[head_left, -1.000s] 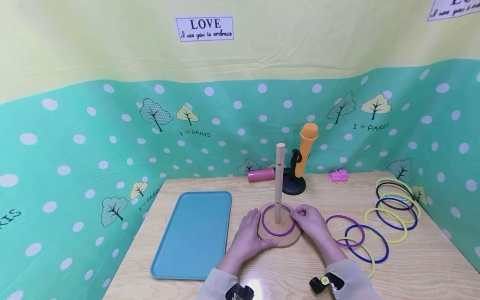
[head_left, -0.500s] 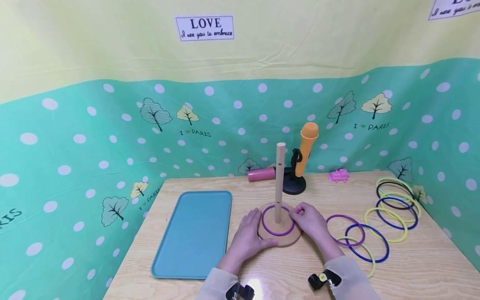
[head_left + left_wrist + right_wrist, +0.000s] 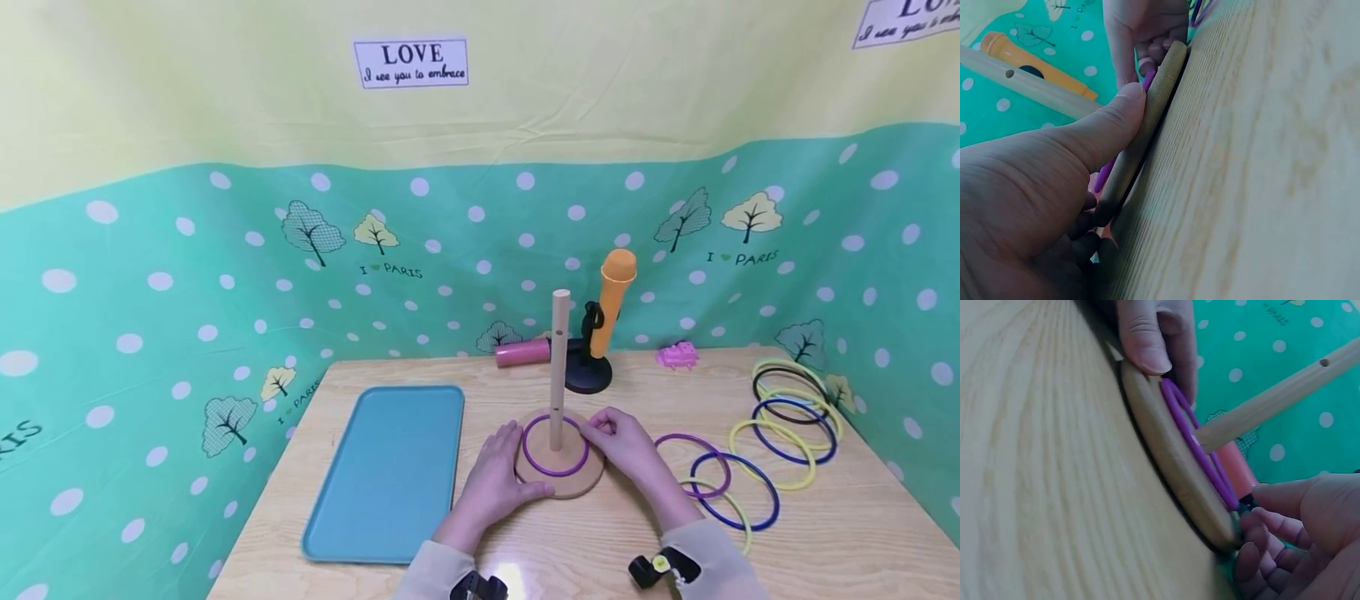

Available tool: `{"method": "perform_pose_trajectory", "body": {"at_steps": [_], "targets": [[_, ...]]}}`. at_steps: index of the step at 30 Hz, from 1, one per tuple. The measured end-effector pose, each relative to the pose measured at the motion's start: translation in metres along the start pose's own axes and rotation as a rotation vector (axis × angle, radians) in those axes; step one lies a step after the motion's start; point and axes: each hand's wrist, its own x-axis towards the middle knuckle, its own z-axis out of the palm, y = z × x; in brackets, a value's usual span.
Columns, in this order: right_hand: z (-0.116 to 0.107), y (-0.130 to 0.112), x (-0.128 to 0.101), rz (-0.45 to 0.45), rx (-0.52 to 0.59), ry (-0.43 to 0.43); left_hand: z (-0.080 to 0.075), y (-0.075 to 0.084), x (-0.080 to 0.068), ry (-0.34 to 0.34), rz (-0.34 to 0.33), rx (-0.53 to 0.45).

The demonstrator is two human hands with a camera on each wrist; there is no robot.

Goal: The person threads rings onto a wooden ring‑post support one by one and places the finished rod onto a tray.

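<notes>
Teal tray (image 3: 390,467) left of left hand; orange toy microphone (image 3: 611,302), pink cylinder (image 3: 522,352) beyond hands; loose rings (image 3: 780,429) right of right hand.

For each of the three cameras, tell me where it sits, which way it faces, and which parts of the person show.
Head: above, facing forward and down at the table; both hands and sleeves show, holding the wooden base.
Left wrist: low beside the left hand, looking along the base edge; thumb on its rim.
Right wrist: low by the right hand, facing the purple ring and peg.
Shared: both wrist views show base, ring, peg and the opposite hand.
</notes>
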Motion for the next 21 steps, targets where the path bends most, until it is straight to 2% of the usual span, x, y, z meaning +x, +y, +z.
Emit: {"method": "perform_pose_trajectory", "body": {"at_steps": [13,18,21], "targets": [[-0.046,-0.016,-0.006,-0.039,0.089,0.013,0.001,0.000,0.000,0.007,0.002,-0.009],[-0.065,-0.016,-0.005,-0.075,0.040,0.014,0.000,0.000,-0.001,0.012,0.006,-0.009],[-0.076,-0.014,-0.005,-0.065,0.005,0.030,0.001,0.000,0.000,0.008,0.007,-0.003]]}}
